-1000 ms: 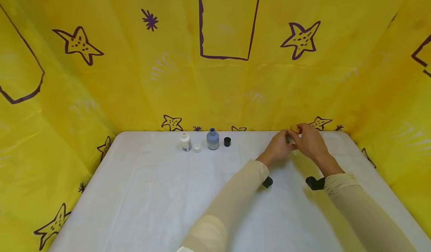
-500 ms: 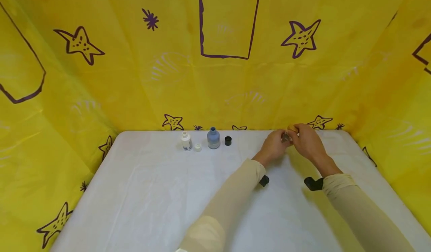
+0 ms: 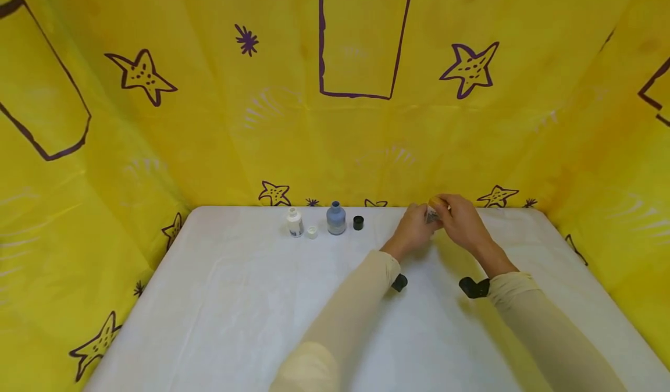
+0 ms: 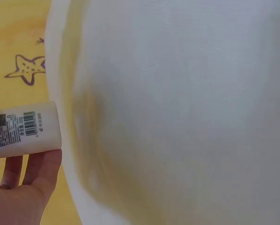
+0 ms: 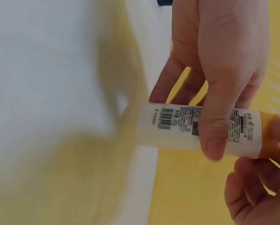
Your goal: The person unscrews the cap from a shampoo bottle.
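My left hand (image 3: 413, 227) grips the body of a white bottle (image 5: 151, 124) printed with dark text and a barcode. In the right wrist view the bottle lies on its side in the air, with the left thumb pressed across its label. Its orange cap (image 5: 269, 133), at the right end, is pinched by the fingers of my right hand (image 5: 259, 190). Seen from the head, both hands meet over the table's back edge and cover most of the bottle. The left wrist view shows the bottle's base end (image 4: 51, 126) beyond the left fingers; the cap is out of that frame.
Left of the hands stand an uncapped small white bottle (image 3: 295, 223) and an uncapped blue bottle (image 3: 336, 220). A white cap (image 3: 312, 232) and a black cap (image 3: 358, 223) lie beside them. A yellow patterned curtain (image 3: 356, 142) borders the white table (image 3: 251, 299).
Both hands have shifted left together along the back of the table, carrying the white bottle. The right hand stays at the orange cap. The head view has tilted slightly.
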`<state>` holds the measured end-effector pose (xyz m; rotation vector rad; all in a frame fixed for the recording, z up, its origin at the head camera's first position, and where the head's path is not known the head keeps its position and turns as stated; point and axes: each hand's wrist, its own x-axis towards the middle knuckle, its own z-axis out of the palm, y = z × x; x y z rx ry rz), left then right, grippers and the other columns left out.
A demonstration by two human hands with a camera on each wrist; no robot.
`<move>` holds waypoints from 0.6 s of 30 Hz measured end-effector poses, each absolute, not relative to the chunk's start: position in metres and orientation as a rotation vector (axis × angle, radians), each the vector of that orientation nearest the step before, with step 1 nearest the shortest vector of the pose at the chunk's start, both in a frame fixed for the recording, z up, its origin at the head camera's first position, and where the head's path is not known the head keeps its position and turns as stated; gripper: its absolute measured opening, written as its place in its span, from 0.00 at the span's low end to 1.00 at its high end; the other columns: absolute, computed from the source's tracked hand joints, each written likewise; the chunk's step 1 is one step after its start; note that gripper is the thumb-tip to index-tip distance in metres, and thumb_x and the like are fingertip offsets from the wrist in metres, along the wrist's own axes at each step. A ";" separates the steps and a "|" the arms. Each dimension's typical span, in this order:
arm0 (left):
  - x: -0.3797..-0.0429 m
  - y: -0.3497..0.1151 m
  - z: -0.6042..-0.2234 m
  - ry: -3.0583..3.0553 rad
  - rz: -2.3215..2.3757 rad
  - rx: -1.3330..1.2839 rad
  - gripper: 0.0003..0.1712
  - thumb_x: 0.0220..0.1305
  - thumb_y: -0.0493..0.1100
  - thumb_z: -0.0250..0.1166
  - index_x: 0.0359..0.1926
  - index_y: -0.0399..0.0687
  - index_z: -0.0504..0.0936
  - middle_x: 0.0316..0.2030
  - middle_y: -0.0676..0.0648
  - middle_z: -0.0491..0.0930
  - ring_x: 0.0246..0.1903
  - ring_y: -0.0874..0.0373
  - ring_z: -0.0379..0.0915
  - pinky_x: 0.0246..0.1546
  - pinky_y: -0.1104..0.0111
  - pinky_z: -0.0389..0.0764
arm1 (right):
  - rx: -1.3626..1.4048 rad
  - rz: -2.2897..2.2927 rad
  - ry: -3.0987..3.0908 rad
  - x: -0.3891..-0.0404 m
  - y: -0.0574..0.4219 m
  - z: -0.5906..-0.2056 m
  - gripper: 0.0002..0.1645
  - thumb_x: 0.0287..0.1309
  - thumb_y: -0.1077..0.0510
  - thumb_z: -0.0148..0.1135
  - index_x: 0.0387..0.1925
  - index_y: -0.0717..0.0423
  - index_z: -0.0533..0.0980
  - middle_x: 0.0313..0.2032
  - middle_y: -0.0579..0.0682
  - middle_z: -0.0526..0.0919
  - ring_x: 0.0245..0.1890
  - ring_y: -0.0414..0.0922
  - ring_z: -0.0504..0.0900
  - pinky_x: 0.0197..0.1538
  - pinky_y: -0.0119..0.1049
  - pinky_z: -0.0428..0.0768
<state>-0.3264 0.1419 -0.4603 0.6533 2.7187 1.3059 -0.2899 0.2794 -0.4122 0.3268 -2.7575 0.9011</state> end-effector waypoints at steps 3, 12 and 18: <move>-0.325 0.133 -0.458 2.682 1.366 0.662 0.20 0.69 0.56 0.66 0.51 0.46 0.82 0.39 0.50 0.77 0.38 0.61 0.67 0.36 0.74 0.72 | 0.357 0.881 -2.714 -0.291 0.272 -0.413 0.22 0.78 0.53 0.51 0.55 0.67 0.78 0.49 0.67 0.83 0.50 0.63 0.80 0.55 0.60 0.77; -0.320 0.111 -0.447 2.563 1.453 0.660 0.18 0.69 0.55 0.67 0.53 0.50 0.80 0.37 0.54 0.82 0.29 0.63 0.75 0.33 0.74 0.78 | 0.450 0.819 -2.613 -0.288 0.255 -0.410 0.18 0.76 0.56 0.53 0.51 0.68 0.80 0.45 0.66 0.85 0.47 0.63 0.80 0.56 0.60 0.74; -0.317 0.096 -0.434 2.613 1.363 0.763 0.19 0.70 0.59 0.64 0.51 0.53 0.81 0.35 0.55 0.82 0.29 0.62 0.75 0.31 0.73 0.78 | 0.430 0.956 -2.596 -0.281 0.248 -0.401 0.22 0.76 0.53 0.54 0.58 0.68 0.77 0.51 0.68 0.81 0.47 0.61 0.78 0.50 0.57 0.77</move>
